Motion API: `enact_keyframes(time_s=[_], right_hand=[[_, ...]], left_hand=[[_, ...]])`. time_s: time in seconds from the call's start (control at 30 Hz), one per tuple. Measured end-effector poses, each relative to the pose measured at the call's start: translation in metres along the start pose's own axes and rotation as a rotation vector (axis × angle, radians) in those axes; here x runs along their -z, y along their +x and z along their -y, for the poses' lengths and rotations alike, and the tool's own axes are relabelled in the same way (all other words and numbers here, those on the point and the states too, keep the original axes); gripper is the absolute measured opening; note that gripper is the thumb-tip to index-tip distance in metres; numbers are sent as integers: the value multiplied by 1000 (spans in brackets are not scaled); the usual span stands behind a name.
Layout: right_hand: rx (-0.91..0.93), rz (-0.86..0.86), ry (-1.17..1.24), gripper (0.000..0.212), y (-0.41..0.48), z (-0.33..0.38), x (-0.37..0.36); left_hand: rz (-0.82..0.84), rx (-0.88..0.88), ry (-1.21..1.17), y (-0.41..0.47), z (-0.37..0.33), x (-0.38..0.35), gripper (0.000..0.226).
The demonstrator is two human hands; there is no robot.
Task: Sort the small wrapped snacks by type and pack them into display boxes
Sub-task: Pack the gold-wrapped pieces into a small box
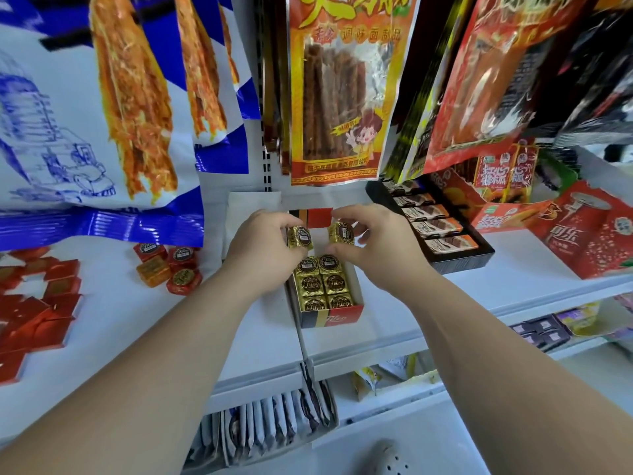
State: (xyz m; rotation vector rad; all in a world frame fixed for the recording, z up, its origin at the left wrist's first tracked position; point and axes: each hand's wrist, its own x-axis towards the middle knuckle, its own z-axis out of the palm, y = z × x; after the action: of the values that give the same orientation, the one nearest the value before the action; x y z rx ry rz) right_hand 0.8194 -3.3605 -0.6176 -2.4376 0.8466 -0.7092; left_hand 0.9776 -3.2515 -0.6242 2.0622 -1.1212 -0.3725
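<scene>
1. Two hands meet above the display box (pixel 330 317), each closed in a narrow pinch: the left hand (pixel 263 241) holds the left gold snack (pixel 300 237), and the right hand (pixel 370 241) holds the right gold snack (pixel 342 233), the two just beside each other.
2. Just near of them, six gold snacks (pixel 323 284) lie packed in pairs in the near end of the box.
3. The box stands on a white shelf (pixel 394 317).
4. Loose red and orange snacks (pixel 168 267) lie to the left, and a black tray of bars (pixel 435 217) sits to the right.
</scene>
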Motion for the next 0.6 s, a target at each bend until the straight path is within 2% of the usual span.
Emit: enact_keyframes(time_s=[0.2,0.3,0.5,0.6], right_hand=[[-105,1,-30,46,16,10,-7],[-91,39,-174,33,17,15,-12],[-45,139,-245,25,17,8,-12],[9,180,-254,11,15,3,-10]], left_hand=[[14,14,125,1,-2,1,47],[17,25,227,0,-6,-1,47],[69,22,434,-4,-13,4,50],[60,-2,471,-5,-15,3,47]])
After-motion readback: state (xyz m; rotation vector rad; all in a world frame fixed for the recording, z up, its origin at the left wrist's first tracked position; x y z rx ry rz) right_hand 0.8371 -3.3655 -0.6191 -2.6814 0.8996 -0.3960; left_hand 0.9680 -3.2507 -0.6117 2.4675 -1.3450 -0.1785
